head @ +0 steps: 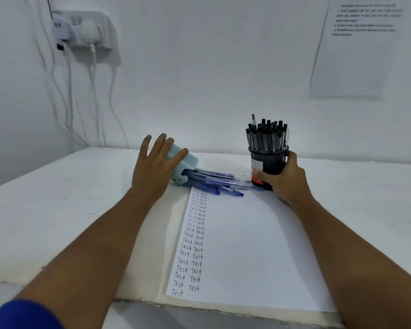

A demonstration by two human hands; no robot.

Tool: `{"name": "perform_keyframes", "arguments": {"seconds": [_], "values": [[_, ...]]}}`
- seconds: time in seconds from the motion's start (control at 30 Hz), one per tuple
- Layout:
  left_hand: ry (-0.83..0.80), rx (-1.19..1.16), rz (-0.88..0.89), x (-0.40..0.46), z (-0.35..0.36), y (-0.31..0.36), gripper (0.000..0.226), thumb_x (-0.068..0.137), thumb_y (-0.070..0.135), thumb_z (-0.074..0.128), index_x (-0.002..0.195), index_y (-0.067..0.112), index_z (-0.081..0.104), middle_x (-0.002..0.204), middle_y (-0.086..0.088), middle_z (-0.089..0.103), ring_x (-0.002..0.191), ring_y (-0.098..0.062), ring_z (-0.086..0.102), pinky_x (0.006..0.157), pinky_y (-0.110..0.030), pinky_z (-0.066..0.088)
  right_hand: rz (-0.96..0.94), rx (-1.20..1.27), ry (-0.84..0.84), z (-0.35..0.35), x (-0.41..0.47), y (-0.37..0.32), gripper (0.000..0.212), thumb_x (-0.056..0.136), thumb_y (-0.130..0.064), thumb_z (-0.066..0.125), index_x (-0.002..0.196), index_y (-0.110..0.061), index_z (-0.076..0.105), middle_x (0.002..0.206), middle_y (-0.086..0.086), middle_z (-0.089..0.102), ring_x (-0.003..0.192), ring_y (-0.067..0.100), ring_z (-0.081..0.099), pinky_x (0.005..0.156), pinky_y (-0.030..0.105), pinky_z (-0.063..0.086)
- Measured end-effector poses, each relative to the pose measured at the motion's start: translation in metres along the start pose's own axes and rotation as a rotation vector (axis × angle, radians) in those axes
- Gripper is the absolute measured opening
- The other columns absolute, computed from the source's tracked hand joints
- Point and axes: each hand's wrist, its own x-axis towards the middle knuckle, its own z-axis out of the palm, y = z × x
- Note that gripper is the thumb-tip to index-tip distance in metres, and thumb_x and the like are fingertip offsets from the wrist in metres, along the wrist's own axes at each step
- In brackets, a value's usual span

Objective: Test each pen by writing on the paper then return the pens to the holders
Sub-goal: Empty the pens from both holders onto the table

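Observation:
A pale blue holder (186,163) lies tipped on its side at the far edge of the paper (247,245), its mouth facing right. Several blue pens (221,184) spill out of it onto the top of the sheet. My left hand (156,165) rests on the holder's base end, fingers spread and mostly straight, thumb along its side. A black mesh holder (268,165) with a red-and-white label stands upright to the right, packed with several black pens (267,136). My right hand (282,179) grips its lower part. Two columns of the handwritten word "Test" run down the paper's left side.
The white table (57,210) ends at a near edge just below the paper. A power socket (86,32) with plugs and hanging cables is on the wall at back left. A printed sheet (356,48) hangs on the wall at back right.

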Motion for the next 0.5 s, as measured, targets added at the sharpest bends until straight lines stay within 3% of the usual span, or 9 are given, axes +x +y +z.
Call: {"name": "perform_keyframes", "arguments": {"seconds": [0.13, 0.33, 0.5], "values": [[-0.033, 0.061, 0.000, -0.003, -0.002, -0.008, 0.073, 0.057, 0.001, 0.078, 0.125, 0.018, 0.056, 0.126, -0.020, 0.053, 0.127, -0.040, 0.044, 0.110, -0.055, 0.025, -0.013, -0.005, -0.005, 0.000, -0.002, -0.001, 0.085, 0.075, -0.028, 0.086, 0.142, -0.013, 0.036, 0.111, -0.003, 0.052, 0.099, 0.017, 0.050, 0.081, 0.026, 0.039], [-0.053, 0.102, -0.010, -0.009, -0.006, -0.018, 0.074, 0.055, 0.002, 0.079, 0.123, 0.017, 0.055, 0.124, -0.021, 0.053, 0.126, -0.042, 0.045, 0.109, -0.057, 0.027, -0.006, 0.002, 0.003, 0.002, -0.001, -0.002, 0.087, 0.074, -0.029, 0.086, 0.143, -0.015, 0.036, 0.128, 0.006, 0.059, 0.099, 0.017, 0.051, 0.083, 0.027, 0.039], [-0.067, 0.128, -0.032, -0.009, -0.008, -0.021, 0.083, 0.049, 0.004, 0.082, 0.125, 0.019, 0.051, 0.126, -0.021, 0.051, 0.127, -0.041, 0.043, 0.110, -0.056, 0.024, -0.015, -0.012, 0.006, 0.002, -0.002, -0.001, 0.087, 0.074, -0.028, 0.086, 0.143, -0.016, 0.035, 0.130, 0.008, 0.059, 0.099, 0.017, 0.050, 0.082, 0.026, 0.038]]}}
